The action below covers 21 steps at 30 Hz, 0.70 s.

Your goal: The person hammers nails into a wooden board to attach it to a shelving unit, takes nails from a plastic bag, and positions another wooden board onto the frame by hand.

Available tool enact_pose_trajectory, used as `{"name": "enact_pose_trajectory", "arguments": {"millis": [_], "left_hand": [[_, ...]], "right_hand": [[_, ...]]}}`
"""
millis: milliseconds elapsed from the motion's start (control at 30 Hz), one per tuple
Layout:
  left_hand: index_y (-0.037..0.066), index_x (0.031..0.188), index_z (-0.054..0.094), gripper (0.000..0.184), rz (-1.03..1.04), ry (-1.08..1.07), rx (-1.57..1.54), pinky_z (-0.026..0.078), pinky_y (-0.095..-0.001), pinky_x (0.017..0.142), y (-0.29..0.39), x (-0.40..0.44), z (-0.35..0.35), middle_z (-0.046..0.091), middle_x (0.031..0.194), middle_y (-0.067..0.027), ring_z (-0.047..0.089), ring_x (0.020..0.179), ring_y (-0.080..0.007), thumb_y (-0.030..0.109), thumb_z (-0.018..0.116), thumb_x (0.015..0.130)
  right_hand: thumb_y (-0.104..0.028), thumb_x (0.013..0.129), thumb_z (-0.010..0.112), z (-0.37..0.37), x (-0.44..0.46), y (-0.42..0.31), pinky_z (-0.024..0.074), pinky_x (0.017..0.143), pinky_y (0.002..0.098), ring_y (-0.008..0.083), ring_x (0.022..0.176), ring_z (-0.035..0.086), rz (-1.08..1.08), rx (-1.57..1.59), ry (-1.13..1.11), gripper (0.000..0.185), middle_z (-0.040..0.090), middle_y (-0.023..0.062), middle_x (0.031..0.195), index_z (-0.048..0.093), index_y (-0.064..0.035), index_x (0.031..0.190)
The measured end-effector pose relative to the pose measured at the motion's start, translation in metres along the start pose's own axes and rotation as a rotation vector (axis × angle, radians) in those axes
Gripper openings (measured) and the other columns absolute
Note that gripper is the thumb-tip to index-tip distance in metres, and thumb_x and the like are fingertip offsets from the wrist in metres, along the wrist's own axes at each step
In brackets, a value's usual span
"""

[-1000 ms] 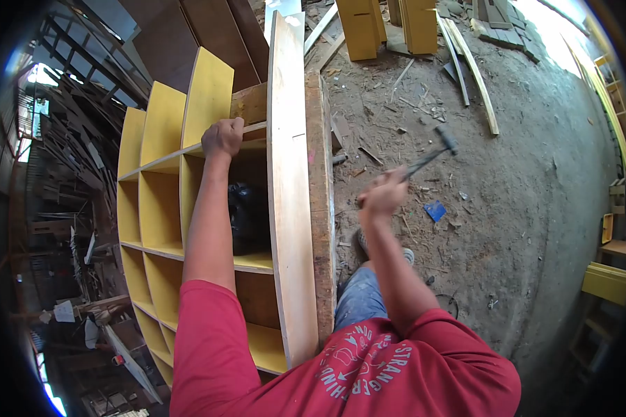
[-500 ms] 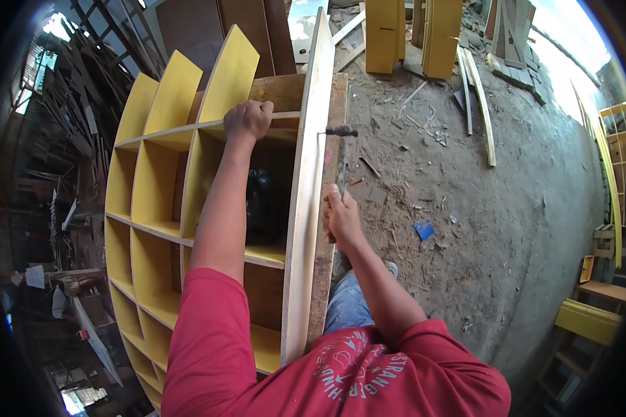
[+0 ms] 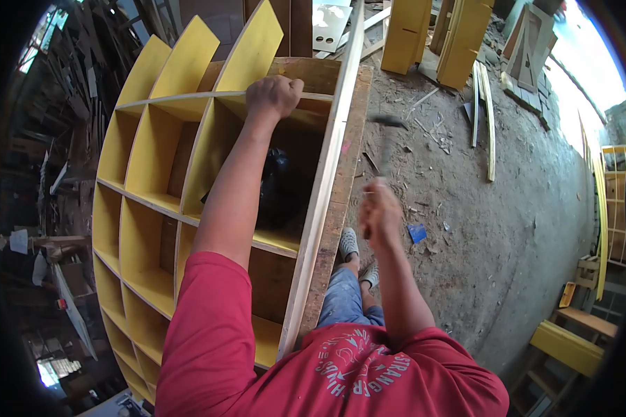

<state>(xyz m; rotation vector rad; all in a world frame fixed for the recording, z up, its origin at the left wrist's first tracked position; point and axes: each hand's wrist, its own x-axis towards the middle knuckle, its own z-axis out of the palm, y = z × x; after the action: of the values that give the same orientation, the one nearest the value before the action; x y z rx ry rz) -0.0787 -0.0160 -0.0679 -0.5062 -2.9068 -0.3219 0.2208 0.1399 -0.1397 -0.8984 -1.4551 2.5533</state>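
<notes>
The place was a woodworking shop: a hammer (image 3: 387,144) and a gridded yellow wooden unit (image 3: 140,258) occupied the middle, chips and offcuts littered the dusty floor (image 3: 487,243), yellow panels (image 3: 405,35) stood far off, and dark slats (image 3: 76,104) crowded the left.

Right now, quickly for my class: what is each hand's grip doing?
Left hand: closed over an edge of the yellow shelving unit.
Right hand: closed, holding the hammer by its handle.
</notes>
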Motion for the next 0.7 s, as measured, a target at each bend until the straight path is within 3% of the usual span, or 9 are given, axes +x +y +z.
{"name": "enact_pose_trajectory", "arguments": {"millis": [67, 167, 300, 400, 467, 533, 700], "left_hand": [[0.008, 0.085, 0.082, 0.052, -0.005, 0.043, -0.032, 0.058, -0.0509, 0.090, 0.003, 0.003, -0.001, 0.076, 0.095, -0.0230, 0.074, 0.096, -0.0427, 0.043, 0.045, 0.094], [0.009, 0.081, 0.082, 0.051, -0.018, 0.063, -0.060, 0.059, -0.0513, 0.088, 0.000, -0.002, 0.004, 0.076, 0.091, -0.0227, 0.075, 0.092, -0.0416, 0.045, 0.048, 0.093], [0.010, 0.093, 0.083, 0.052, -0.025, 0.004, -0.102, 0.057, -0.0509, 0.095, -0.004, -0.004, 0.000, 0.077, 0.103, -0.0211, 0.074, 0.101, -0.0414, 0.047, 0.045, 0.094], [0.010, 0.089, 0.083, 0.052, -0.027, -0.054, -0.105, 0.058, -0.0489, 0.092, -0.004, -0.004, -0.004, 0.078, 0.100, -0.0208, 0.075, 0.099, -0.0391, 0.046, 0.046, 0.094], [0.009, 0.089, 0.082, 0.053, -0.031, -0.003, -0.092, 0.059, -0.0465, 0.088, -0.005, -0.001, -0.004, 0.079, 0.097, -0.0183, 0.076, 0.096, -0.0346, 0.048, 0.047, 0.095], [0.008, 0.086, 0.082, 0.053, -0.038, 0.013, -0.097, 0.060, -0.0459, 0.086, -0.003, -0.008, 0.003, 0.079, 0.093, -0.0178, 0.077, 0.093, -0.0334, 0.048, 0.048, 0.094], [0.005, 0.080, 0.080, 0.052, -0.009, 0.090, -0.118, 0.060, -0.0471, 0.085, -0.007, -0.007, 0.006, 0.078, 0.085, -0.0187, 0.077, 0.088, -0.0353, 0.046, 0.049, 0.093]], "right_hand": [[-0.044, 0.113, 0.048, -0.008, -0.002, -0.031, 0.0320, 0.038, 0.0265, 0.0080, 0.048, 0.038, -0.094, 0.258, 0.290, 0.039, 0.043, -0.0041, 0.065, 0.052, -0.0085, 0.097], [-0.043, 0.113, 0.048, -0.014, 0.039, -0.018, 0.0326, 0.038, 0.0268, 0.0091, 0.046, 0.038, -0.232, 0.566, 0.729, 0.038, 0.043, -0.0036, 0.065, 0.051, -0.0072, 0.100], [-0.041, 0.113, 0.049, 0.018, 0.014, 0.008, 0.0328, 0.039, 0.0278, 0.0095, 0.046, 0.037, -0.049, 0.216, 0.351, 0.035, 0.041, -0.0032, 0.065, 0.051, -0.0075, 0.102], [-0.041, 0.113, 0.050, 0.023, -0.004, 0.023, 0.0326, 0.039, 0.0280, 0.0091, 0.047, 0.036, 0.082, -0.003, 0.071, 0.034, 0.040, -0.0040, 0.066, 0.051, -0.0085, 0.102], [-0.041, 0.113, 0.051, 0.001, 0.006, 0.019, 0.0331, 0.041, 0.0275, 0.0091, 0.049, 0.036, 0.001, 0.262, 0.233, 0.034, 0.039, -0.0040, 0.067, 0.050, -0.0084, 0.103], [-0.040, 0.113, 0.052, -0.015, 0.023, 0.013, 0.0332, 0.042, 0.0275, 0.0088, 0.051, 0.034, -0.104, 0.327, 0.434, 0.032, 0.037, -0.0043, 0.069, 0.048, -0.0082, 0.107], [-0.038, 0.114, 0.049, -0.012, 0.028, 0.015, 0.0306, 0.039, 0.0266, 0.0085, 0.051, 0.032, -0.098, 0.345, 0.425, 0.030, 0.036, -0.0032, 0.070, 0.048, -0.0084, 0.108]]}}
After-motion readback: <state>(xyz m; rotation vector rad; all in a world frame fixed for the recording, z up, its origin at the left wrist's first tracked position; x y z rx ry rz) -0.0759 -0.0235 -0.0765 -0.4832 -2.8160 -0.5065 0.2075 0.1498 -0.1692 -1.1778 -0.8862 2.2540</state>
